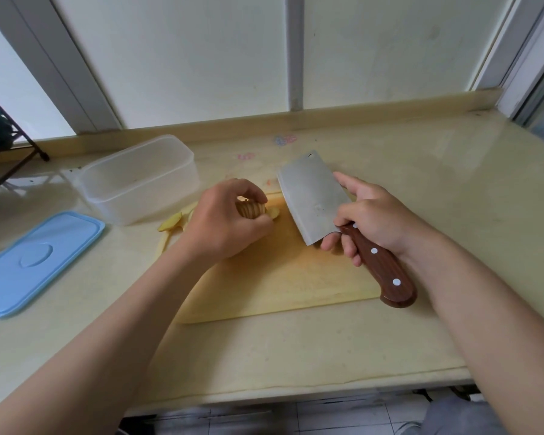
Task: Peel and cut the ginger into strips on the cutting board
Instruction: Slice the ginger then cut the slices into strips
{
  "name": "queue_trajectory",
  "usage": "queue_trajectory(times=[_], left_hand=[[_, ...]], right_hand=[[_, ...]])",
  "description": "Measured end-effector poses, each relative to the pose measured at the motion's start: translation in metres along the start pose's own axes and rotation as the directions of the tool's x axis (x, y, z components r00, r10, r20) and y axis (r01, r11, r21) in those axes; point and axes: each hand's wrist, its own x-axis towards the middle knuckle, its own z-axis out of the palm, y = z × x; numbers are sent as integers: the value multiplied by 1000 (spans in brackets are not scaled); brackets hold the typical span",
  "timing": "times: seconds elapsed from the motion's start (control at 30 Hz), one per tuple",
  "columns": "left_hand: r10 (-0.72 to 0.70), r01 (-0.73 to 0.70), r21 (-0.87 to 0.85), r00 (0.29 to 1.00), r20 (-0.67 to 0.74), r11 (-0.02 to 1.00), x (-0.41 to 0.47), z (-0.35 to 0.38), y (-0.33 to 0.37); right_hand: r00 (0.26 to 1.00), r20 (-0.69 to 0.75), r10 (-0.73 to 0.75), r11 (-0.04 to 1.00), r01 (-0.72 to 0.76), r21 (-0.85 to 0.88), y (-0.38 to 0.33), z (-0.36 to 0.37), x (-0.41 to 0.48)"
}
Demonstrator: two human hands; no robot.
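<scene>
Head, clear tub (139, 199) beside lid (38, 265), ginger (251, 210), cleaver (311, 196)

Soft, diffuse daylight comes through the frosted window panes (201, 58) beyond the cutting board (264, 284), leaving only faint shadows. A pale sheen lies on the tabletop (437, 171) right of the board. Wide-angle distortion splays the window frames (292, 51) outward, and the floor (327, 416) nearer than the board looks smeared.

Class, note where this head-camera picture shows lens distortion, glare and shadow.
Head view: the wide-angle lens splays the window frames outward; daylight leaves a pale sheen on the countertop at right; the cleaver blade looks matte, with no hard glare; shadows under the left hand on the cutting board are soft.
</scene>
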Motion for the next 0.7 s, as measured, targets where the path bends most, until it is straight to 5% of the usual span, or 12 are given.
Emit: queue_trajectory(times=[0.33,0.7], left_hand=[[-9,-20,262,994,109,965,12,-5,-3],[-6,-95,342,959,282,935,14,-30,-6]], right_hand=[[1000,-10,-1,1000,1,0,0,0,-1],[1000,-25,5,1000,-4,8,3,-2,0]])
